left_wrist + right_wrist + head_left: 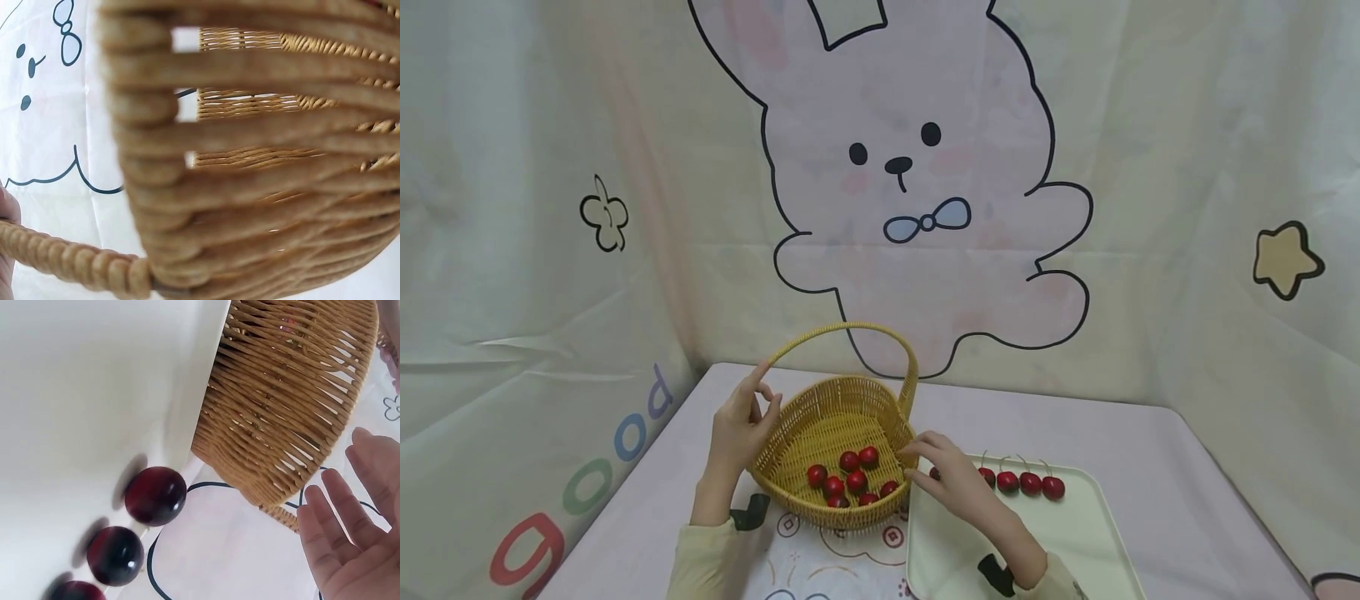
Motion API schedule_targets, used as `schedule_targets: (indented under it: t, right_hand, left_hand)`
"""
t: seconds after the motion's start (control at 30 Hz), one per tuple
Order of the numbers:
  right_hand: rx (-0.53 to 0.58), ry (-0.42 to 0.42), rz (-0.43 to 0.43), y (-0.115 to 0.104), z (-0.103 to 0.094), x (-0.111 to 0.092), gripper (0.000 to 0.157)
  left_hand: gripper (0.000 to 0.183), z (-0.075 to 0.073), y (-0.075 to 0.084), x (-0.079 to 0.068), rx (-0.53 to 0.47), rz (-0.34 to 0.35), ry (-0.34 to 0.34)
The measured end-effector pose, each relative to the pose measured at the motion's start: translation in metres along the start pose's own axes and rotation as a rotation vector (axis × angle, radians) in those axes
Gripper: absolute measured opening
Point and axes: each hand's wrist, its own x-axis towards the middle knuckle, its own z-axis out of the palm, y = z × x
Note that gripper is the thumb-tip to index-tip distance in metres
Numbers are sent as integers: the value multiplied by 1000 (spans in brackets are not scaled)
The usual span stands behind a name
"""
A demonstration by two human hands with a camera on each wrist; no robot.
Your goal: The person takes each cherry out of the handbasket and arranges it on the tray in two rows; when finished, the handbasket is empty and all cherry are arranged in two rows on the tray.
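Note:
My left hand point(739, 429) is at the left side of a wicker basket point(820, 400), its fingers around the low end of the arched handle point(865, 327). The left wrist view shows the handle point(75, 259) passing between fingertips at the frame's edge. Several red cherries point(856, 482) lie on the basket floor, toward its near side. My right hand point(953, 475) is beside the basket's right rim, over the corner of a pale tray point(1037, 542). In the right wrist view its fingers point(340, 506) are extended and hold nothing.
Along the tray's far edge lies a row of several cherries point(1030, 483) with stems up, partly hidden by the right hand. A patterned white cloth point(1037, 417) covers the table. Printed curtains point(1210, 333) stand behind and at both sides.

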Motion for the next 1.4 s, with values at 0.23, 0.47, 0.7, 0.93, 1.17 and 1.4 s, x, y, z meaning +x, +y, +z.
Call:
schedule_targets:
  t: [0.23,0.47,0.7,0.93,1.17,1.4]
  right_hand:
    - [-74,-47,-26,-2,10,21,23]
    - [-85,-141,-35,1,21,36,24]
    - [-116,-228,-45,1,33,51,26]
    - [-153,-295,-48,4,39,64,25]
    - [-210,-320,-6,3,43,69,25]
    - [-242,-334,23,2,46,71,25]
  left_hand:
    - [61,0,-1,-1,1,4,-1]
    - [59,0,-2,-1,-2,6,-3]
    - [51,1,-2,-1,-14,10,0]
    - [57,1,-3,-1,-23,-1,0]
    - [54,4,-6,-4,-43,-4,13]
    - [48,5,-6,-6,-81,-21,27]
